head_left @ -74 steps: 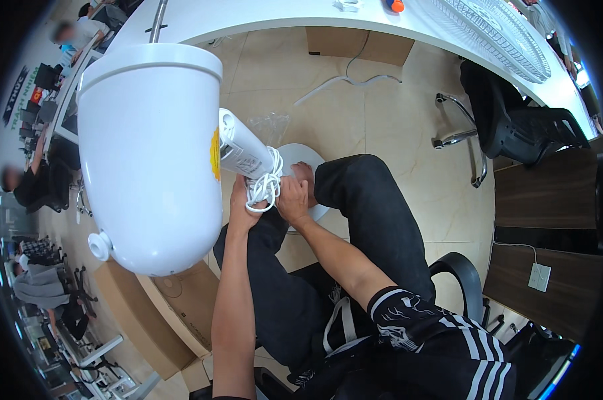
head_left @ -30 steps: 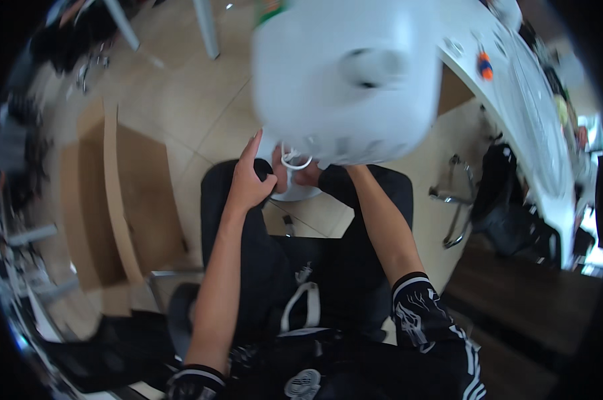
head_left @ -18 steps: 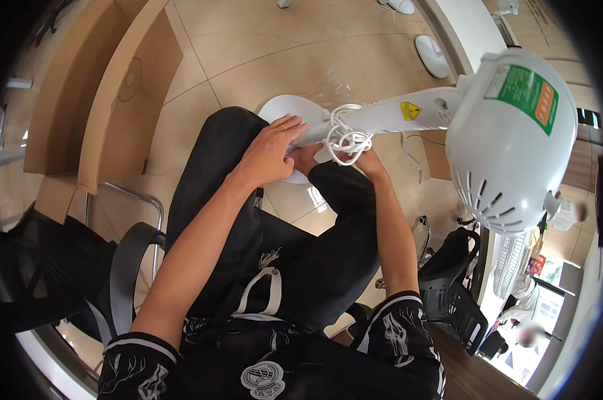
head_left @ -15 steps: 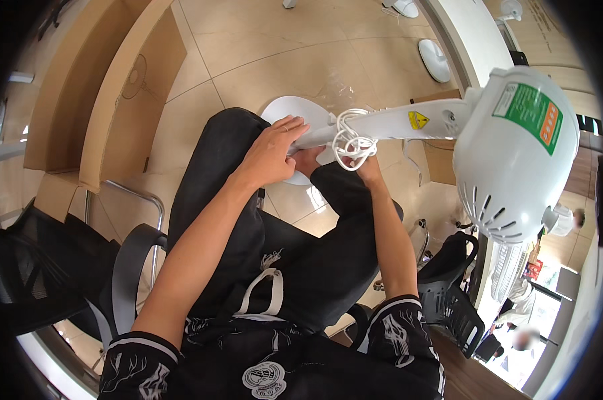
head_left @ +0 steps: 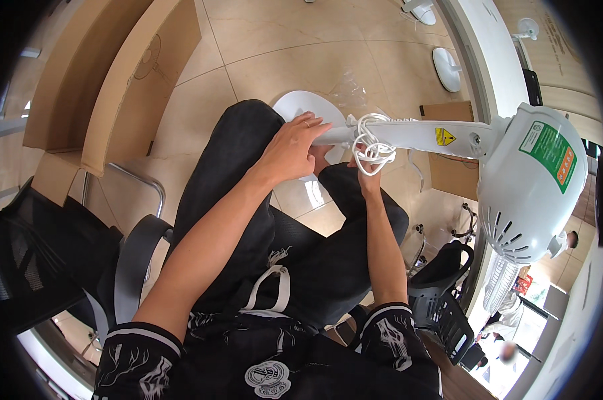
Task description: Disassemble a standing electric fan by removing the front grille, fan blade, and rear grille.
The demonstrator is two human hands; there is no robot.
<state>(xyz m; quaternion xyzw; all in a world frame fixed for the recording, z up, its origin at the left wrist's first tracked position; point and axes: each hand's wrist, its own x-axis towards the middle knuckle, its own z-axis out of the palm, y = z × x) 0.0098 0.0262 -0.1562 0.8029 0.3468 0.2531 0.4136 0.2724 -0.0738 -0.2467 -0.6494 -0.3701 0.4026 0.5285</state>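
A white standing fan leans across in front of me. Its round base [head_left: 300,102] is on the floor beyond my knee, and its bulky motor housing [head_left: 515,180] hangs at the right with a green and orange label. My left hand [head_left: 288,150] lies over the lower pole [head_left: 331,136], fingers across its top and thumb on the near side. Under the upper neck [head_left: 418,135], my right hand [head_left: 369,181] is closed around it, its fingers partly hidden. A coiled white power cord [head_left: 375,157] hangs over the neck, in front of that hand.
An open cardboard box [head_left: 138,87] stands at the left. Black chairs are on both sides, the left one's armrest [head_left: 141,253] close to my elbow. A white table edge [head_left: 491,67] runs along the right. Another round white base [head_left: 446,70] and clear plastic wrap [head_left: 350,87] are on the floor.
The fan's motor housing has swung lower and slightly right, so the pole slopes more downward that way. Both hands stay on the pole. The whole view has shifted a little.
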